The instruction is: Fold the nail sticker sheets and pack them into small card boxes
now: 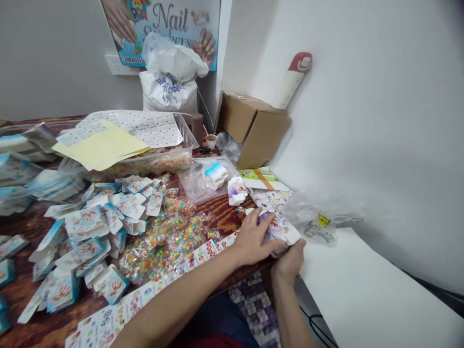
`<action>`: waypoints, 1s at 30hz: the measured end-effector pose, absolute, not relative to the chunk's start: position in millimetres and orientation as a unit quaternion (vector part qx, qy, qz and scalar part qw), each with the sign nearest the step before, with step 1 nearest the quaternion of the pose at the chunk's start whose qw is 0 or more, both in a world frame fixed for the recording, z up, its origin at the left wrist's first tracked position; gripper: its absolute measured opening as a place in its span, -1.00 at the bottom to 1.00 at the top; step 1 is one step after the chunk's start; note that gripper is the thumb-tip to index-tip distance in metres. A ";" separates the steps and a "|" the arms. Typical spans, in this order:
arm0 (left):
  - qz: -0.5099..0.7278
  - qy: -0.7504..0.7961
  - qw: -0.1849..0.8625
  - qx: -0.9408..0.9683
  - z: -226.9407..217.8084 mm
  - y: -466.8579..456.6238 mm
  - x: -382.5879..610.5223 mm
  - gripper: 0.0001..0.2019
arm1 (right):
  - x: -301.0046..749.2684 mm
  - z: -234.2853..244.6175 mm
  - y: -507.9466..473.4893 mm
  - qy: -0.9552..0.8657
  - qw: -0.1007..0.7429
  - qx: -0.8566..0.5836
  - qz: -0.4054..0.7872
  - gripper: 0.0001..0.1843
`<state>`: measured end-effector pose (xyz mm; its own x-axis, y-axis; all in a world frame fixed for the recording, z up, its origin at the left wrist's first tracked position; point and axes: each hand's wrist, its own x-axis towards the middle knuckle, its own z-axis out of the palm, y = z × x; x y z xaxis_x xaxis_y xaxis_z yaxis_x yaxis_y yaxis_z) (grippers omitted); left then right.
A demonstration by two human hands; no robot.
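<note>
A wooden tabletop was heaped with folded hand-printed cards and small clear packets of colourful nail stickers, and a long strip of printed cards was laid along its near edge. Near the right corner of the tabletop, a purple-and-white printed card was held between both hands, just beside a crumpled clear plastic bag. The card was grasped from above by the left hand, its fingers closed over the card, and from below by the right hand, its fingertips hidden behind the card
</note>
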<state>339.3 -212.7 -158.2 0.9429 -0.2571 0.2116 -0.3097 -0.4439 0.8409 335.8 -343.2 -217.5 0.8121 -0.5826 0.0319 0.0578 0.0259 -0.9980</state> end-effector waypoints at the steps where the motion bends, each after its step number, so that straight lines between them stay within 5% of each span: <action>1: 0.032 -0.174 0.498 0.849 -158.5 -213.6 338.0 -0.30 | 337.9 -216.1 -340.7 0.221 0.691 -0.647 -0.235 -0.26; 8: 0.048 -0.152 0.504 0.849 -166.8 -209.6 341.5 -0.43 | 348.9 -207.8 -338.6 0.197 0.758 -0.584 -0.213 -0.33; 30: 0.000 0.061 0.624 0.779 -168.1 -198.0 361.1 -0.51 | 337.4 -216.1 -348.0 0.160 0.647 -0.705 -0.241 -0.39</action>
